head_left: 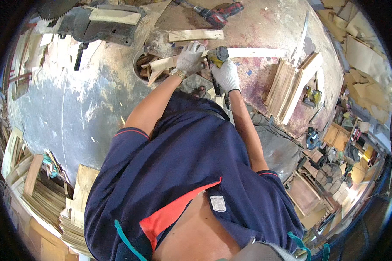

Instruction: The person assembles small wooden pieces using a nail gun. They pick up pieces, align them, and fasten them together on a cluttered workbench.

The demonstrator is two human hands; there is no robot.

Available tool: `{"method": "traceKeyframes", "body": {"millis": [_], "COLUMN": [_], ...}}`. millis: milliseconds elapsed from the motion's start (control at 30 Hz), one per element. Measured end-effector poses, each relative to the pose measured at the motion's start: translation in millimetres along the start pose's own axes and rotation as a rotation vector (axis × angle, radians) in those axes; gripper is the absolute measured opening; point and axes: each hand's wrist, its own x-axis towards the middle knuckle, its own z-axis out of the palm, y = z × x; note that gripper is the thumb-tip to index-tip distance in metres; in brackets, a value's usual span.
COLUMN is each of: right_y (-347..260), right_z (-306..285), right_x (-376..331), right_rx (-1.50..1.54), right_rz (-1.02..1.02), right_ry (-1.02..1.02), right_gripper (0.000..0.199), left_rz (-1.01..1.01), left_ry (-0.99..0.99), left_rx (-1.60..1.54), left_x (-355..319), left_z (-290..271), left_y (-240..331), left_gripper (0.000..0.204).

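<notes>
Both the left hand (190, 58) and right hand (226, 75) are wearing pale grey knit gloves; the nail gun (217, 55) is showing yellow and black, the wooden strip (252, 52) pale cream, the counter (265, 26) mottled reddish-brown, the drill (217, 14) red and black.

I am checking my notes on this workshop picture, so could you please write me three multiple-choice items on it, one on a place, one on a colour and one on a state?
1. Where does the red and black cordless drill lie?
A. At the far edge of the workbench
B. In the left hand
C. On the stack of wooden slats

2. What colour are the gloves on both hands?
A. Blue
B. Light grey
C. Orange

3. What is the right hand doing?
A. Hanging free of everything
B. Resting flat on the stack of slats
C. Closed in a grip on a yellow and black power tool

Answers: 1 A, the drill lies beyond the hands near the bench's far rim. 2 B, both gloves are pale grey knit. 3 C, its fingers wrap the tool while the left hand presses on a pale wooden strip.
</notes>
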Motion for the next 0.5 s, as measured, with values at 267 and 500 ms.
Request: {"method": "traceKeyframes", "body": {"millis": [267,500], "right_y": [11,35], "right_z": [-53,-68], "right_x": [-31,-56], "right_rx": [0.147,0.303], "right_rz": [0.144,0.3], "right_ry": [0.113,0.149], "right_gripper": [0.043,0.039], "left_rz": [0.098,-0.044], "left_ry": [-0.047,-0.534], "left_rx": [0.132,-0.071], "left_x": [-14,14], "left_z": [-16,-44], "left_y": [-9,25], "left_gripper": [0.047,0.037]}}
